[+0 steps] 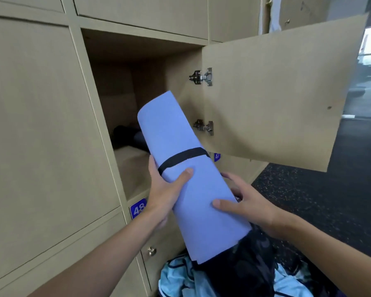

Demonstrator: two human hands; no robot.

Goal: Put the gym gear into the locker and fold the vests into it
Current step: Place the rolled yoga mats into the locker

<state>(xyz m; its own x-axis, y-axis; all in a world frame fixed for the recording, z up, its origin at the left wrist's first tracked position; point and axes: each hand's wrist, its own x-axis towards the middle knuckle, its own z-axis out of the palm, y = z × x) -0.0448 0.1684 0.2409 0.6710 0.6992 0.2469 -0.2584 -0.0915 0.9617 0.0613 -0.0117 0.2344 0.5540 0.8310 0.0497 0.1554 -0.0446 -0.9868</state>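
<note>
A rolled blue mat [180, 159] bound by a black strap is tilted with its top end at the mouth of the open locker [137, 82]. My left hand [165, 194] grips the roll from the left just below the strap, thumb across the front. My right hand [248, 206] holds its lower right side, thumb on the front. A dark rolled object [126, 136] lies deep inside the locker on its floor. Light blue and dark garments [180, 279] sit in a heap below the mat.
The locker door [276, 93] stands swung open to the right on two metal hinges. Closed beige locker doors surround the opening, with blue number plates below. A small knob [151, 251] sits on a lower door. Dark speckled flooring [308, 200] lies to the right.
</note>
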